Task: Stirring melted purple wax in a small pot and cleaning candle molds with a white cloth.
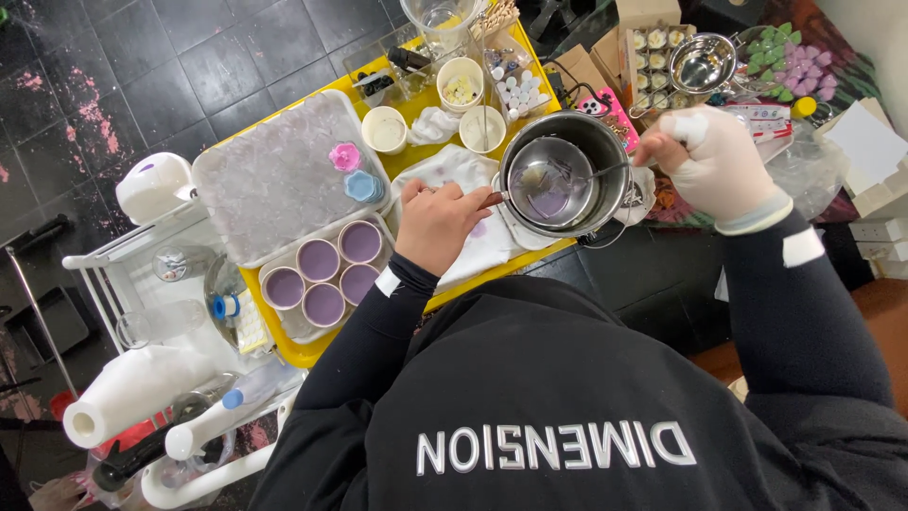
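Gripped in the gloved right hand [716, 161] is the handle end of a thin metal stirrer [579, 176], whose far end dips into a pool of lilac liquid [547, 201] at the bottom of a steel pot [564, 172]. The grip of that hand is clenched around the stirrer, above and to the right of the pot's rim. The bare left hand [437, 224] is closed loosely at the pot's left side, its fingertips at a small dark handle [492, 199] that juts from the pot; whether this handle is truly pinched cannot be told. The pot is set on a stained white cloth [470, 248], which is spread over a yellow tray [305, 350] on the tabletop. On the tray, left of the hand, four round moulds [323, 273] filled with lilac material are grouped together, touching or nearly so. Behind them a clear ribbed lid [274, 180] is laid, with a pink flower shape [345, 156] and a blue piece [362, 185] upon it. Three paper cups [461, 80] are stood near the tray's far edge. A metal sieve [702, 62] is seen beyond the right hand.
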